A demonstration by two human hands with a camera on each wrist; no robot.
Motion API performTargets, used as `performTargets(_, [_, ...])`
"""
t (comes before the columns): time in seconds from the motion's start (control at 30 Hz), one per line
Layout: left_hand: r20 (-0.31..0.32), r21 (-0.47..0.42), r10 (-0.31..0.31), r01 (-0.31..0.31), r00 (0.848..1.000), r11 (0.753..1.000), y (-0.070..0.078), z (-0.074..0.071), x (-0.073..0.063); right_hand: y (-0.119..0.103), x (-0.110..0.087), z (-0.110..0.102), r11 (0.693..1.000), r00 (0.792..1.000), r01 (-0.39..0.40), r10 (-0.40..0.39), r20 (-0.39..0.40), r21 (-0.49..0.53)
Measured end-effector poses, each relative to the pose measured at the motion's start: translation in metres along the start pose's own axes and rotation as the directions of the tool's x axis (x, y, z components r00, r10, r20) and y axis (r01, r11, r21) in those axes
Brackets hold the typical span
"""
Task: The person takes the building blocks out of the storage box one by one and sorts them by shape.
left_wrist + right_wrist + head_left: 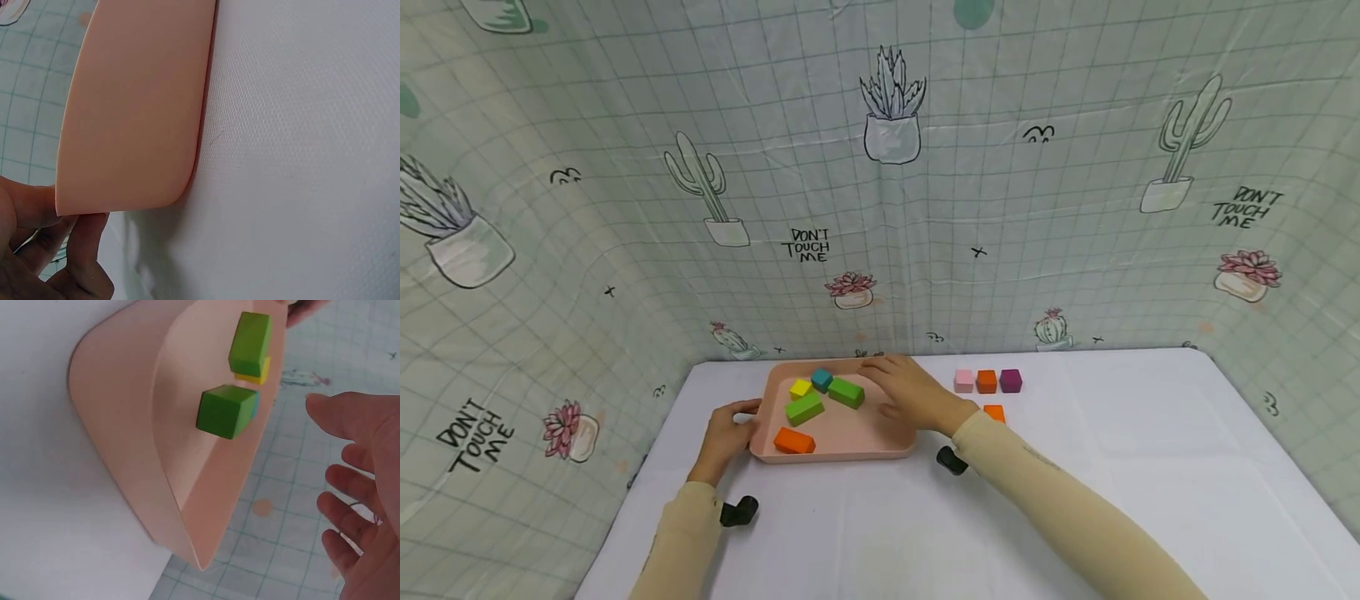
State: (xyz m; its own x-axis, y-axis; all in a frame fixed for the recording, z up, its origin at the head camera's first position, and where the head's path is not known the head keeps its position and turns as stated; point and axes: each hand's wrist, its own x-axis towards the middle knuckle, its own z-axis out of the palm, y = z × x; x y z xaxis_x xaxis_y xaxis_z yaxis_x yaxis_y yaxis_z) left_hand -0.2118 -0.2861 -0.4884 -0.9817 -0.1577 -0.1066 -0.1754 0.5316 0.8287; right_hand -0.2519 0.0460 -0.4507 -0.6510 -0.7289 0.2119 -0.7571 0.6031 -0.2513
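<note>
One hand (722, 437) touching tray (865, 435), "DON'T TOUCH ME" cloth (806, 245)

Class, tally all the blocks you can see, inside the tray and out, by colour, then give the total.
Green blocks: 2
Orange blocks, one partly hidden: 3
Yellow block: 1
Blue block: 1
Pink block: 1
Purple block: 1
Total visible: 9
</note>
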Motion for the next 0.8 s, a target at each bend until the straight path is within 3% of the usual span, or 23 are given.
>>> performTargets(0.23, [-0.009,0.005,-0.005,0.005,1.000,1.000,-0.002,0.001,0.000,0.003,0.022,0.010,1.000,0.997,0.003,-0.002,0.078,-0.022])
performTargets(0.47, [0.019,-0.010,-0.011,0.012,1.000,1.000,0.000,0.000,0.003,0.007,0.039,0.018,0.990,0.993,0.022,-0.005,0.117,-0.143])
performTargets(0.63, [0.050,-0.071,-0.062,0.066,0.997,0.995,0.001,-0.003,0.005,0.008,0.047,0.023,0.986,0.988,0.001,0.025,0.151,-0.169])
performTargets(0.8, [0.053,-0.070,-0.115,0.119,0.992,0.990,0.000,-0.005,0.006,0.009,0.055,0.026,0.988,0.980,-0.018,0.048,0.193,-0.154])
